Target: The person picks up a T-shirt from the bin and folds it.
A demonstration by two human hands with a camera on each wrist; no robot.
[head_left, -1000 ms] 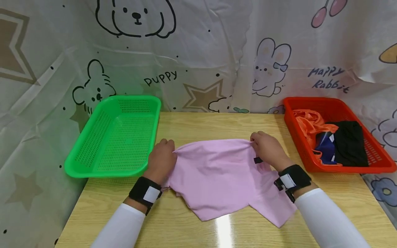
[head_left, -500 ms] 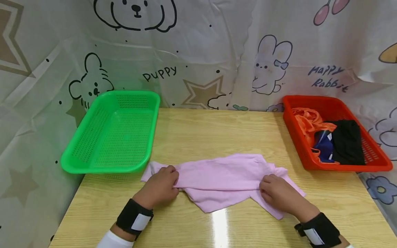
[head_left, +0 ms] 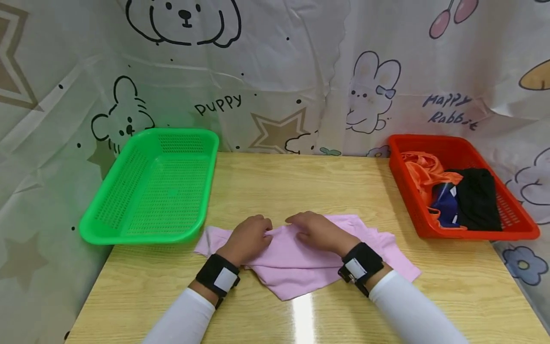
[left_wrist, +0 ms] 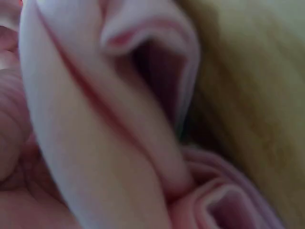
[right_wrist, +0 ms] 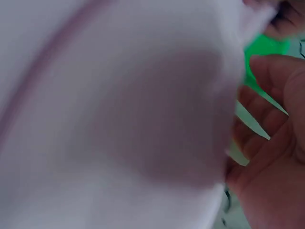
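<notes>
A pink T-shirt [head_left: 301, 282] lies folded over in a long strip across the middle of the table, its lower edge sticking out toward me. At its upper edge, left of centre, my left hand [head_left: 248, 239] pinches the cloth; the left wrist view shows bunched pink folds [left_wrist: 109, 143] against the fingers. My right hand [head_left: 320, 231] hovers over the shirt's middle, close to the left one. Seen in the right wrist view, the fingers of the right hand [right_wrist: 276, 129] are spread and loosely bent beside the cloth, gripping nothing.
A green plastic basket [head_left: 146, 239] with nothing in it stands at the left. At the right, a red basket [head_left: 477, 235] holds an orange garment [head_left: 423, 169], a dark blue one [head_left: 447, 203] and a black one [head_left: 477, 198]. A printed curtain [head_left: 266, 57] hangs behind the table [head_left: 275, 186].
Both hands folded the shirt's raised edge down toward me. The right hand then let go of the right end and moved left to the middle; the left hand shifted slightly right and away from me.
</notes>
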